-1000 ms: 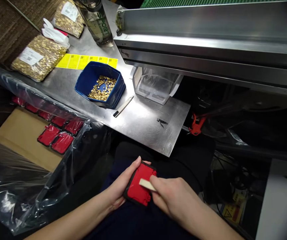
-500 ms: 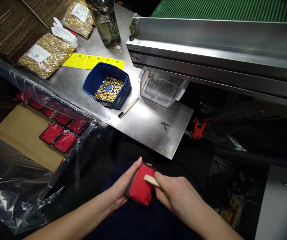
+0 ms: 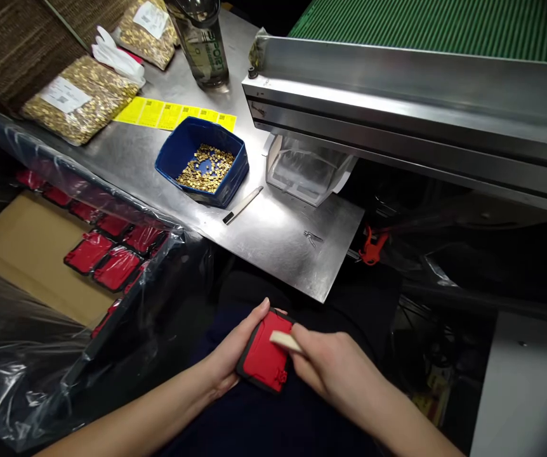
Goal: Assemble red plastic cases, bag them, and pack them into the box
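My left hand (image 3: 230, 355) grips a flat red plastic part with a black rim (image 3: 264, 357) over my lap, fingers wrapped around its left edge. My right hand (image 3: 333, 368) holds a small pale stick-like tool (image 3: 283, 342), its tip resting on the upper right of the red part. Both hands are below the front edge of the metal table (image 3: 283, 244).
On the table stand a blue bin of small gold pieces (image 3: 202, 162), a knife-like tool (image 3: 242, 204), a clear plastic tub (image 3: 304, 172), yellow labels (image 3: 176, 115), bags of gold pieces (image 3: 73, 98) and a bottle (image 3: 202, 41). A plastic-lined box with more red parts (image 3: 105, 254) is at left. A conveyor frame (image 3: 411, 95) overhangs at right.
The view shifted slightly. My hands keep hold of the red part and the tool, with the tool tip moving a little across the part's upper right.
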### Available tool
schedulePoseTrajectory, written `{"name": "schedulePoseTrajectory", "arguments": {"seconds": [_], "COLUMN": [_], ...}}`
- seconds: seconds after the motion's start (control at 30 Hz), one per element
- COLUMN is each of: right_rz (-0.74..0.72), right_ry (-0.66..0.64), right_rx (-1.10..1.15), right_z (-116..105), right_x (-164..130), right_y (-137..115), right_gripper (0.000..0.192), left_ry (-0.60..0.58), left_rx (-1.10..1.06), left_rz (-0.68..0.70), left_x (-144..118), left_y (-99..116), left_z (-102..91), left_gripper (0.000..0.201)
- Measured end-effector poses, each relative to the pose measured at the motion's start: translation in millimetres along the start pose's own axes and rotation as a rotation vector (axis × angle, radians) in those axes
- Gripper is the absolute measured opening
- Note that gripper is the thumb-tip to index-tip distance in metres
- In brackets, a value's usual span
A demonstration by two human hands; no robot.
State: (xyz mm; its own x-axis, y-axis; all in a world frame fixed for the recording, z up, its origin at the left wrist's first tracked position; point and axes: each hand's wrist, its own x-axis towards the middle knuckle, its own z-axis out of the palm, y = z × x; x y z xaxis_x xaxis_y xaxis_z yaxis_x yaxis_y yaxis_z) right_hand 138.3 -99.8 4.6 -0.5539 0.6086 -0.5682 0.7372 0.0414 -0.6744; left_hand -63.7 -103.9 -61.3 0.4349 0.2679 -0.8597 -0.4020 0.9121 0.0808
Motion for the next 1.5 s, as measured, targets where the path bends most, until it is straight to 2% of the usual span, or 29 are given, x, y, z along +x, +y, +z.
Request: {"name": "schedulePoseTrajectory", "arguments": {"seconds": [0.23,0.4,0.53,0.67,0.77,1.03,1.17,1.33,1.5], "right_rz": [-0.020,0.038,-0.030,0.041,0.015,0.021,0.087,-0.005,0.028], "right_ry": [-0.038,-0.049,-0.095,-0.097,-0.133,-0.122,-0.096,-0.069,-0.095], "right_rx": [0.029,0.008,0.011,0.052,0.089,0.036,-0.016,-0.013,0.030], "right_z": [-1.8,-3.4,-8.0,-11.8,-10.5,-7.7,-9.8,-13.3,-10.9], "right_x": [-2.6,-2.8,3.2,5.9,4.6,6.1,6.6,10.2,9.7], "right_y": [-3.1,0.2,-3.1,-5.4,-5.7,-6.9,-4.2,-3.9,-4.2], "right_gripper": [0.013,0.010,0.008,0.008,0.008,0.008,0.010,0.009,0.009], "left_ry": [-0.017,-0.003,-0.017,0.009,0.014,0.030,0.048,0.015,0.021], "left_rx": [0.025,0.028,0.054,0.027,0.046,0.047,0.024,-0.001,0.008], "left_rz": [0.004,-0.007,0.012,-0.009,0.026,0.035,0.005,0.003,-0.001], "left_x": [4.4,5.3,3.9,3.1,2.2,1.7,2.3,2.9,2.3], "left_y": [-1.5,-1.0,-0.1,-0.5,0.0,3.1,3.1,2.6,3.2], "left_z": [1.1,0.2,1.0,-0.4,-1.0,-4.4,-3.7,-2.0,-3.7], "left_gripper": [0.058,0.057,0.054,0.056,0.053,0.056,0.057,0.054,0.055]}}
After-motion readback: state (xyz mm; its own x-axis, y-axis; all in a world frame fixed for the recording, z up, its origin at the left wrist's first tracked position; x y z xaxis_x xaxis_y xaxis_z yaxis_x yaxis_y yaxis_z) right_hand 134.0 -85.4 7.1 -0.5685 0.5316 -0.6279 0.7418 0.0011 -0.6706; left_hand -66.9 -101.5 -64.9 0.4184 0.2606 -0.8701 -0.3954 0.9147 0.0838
